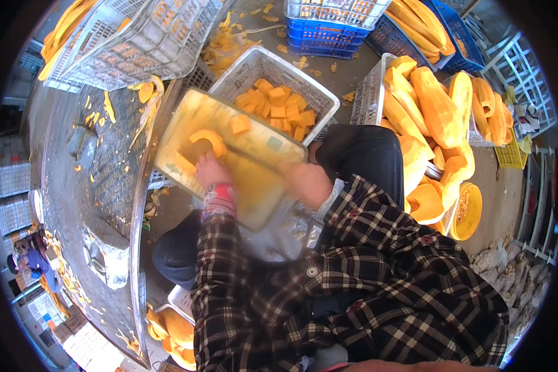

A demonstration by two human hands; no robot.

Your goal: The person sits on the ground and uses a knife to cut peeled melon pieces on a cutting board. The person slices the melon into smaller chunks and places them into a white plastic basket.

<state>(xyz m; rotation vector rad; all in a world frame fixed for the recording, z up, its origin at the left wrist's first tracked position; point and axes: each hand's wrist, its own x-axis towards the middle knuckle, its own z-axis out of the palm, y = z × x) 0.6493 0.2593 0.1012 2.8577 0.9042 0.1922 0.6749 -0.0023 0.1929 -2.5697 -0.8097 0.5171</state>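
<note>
A yellow-stained cutting board point(255, 181) lies tilted in front of me. My left hand point(212, 172) holds a curved piece of peeled orange squash point(210, 138) near the board's left side. My right hand point(307, 183), blurred, is closed around the handle end of a knife, whose blurred blade point(249, 156) points left across the board towards the squash. One cut squash chunk point(240, 124) rests by the board's upper edge. Just beyond the board, a whitish plastic crate point(323, 95) holds many squash chunks point(279, 106).
Crates of long peeled squash point(435, 107) stand at the right, beside a yellow bucket point(467, 211). A large whitish crate point(139, 46) is at upper left, blue crates point(325, 39) at the top. A metal-edged surface point(107, 195) with peelings runs along the left. A person point(39, 260) is far left.
</note>
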